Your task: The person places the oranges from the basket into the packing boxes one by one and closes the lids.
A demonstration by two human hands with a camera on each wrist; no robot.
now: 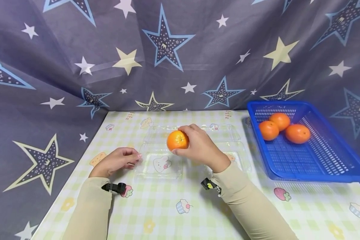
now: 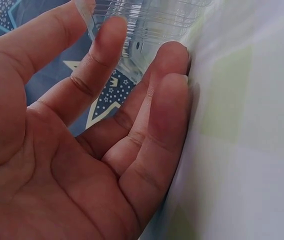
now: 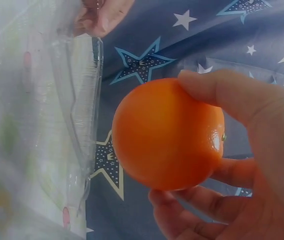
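Note:
In the head view my right hand (image 1: 199,145) grips an orange (image 1: 177,140) above a clear plastic container (image 1: 159,175). The right wrist view has the orange (image 3: 164,135) between the thumb on one side and the fingers curled under the other. My left hand (image 1: 120,160) is at the container's left edge, pinching its rim between thumb and index finger. In the left wrist view the ribbed plastic container (image 2: 147,20) meets those fingertips, while the other fingers of the left hand (image 2: 97,120) bend loosely close to the tabletop.
A blue plastic basket (image 1: 300,166) stands on the right side of the table, with three more oranges (image 1: 298,133) in its far left part. A checked, patterned cloth (image 1: 156,210) covers the table. Behind and to the left hangs a dark star-printed curtain (image 1: 108,40).

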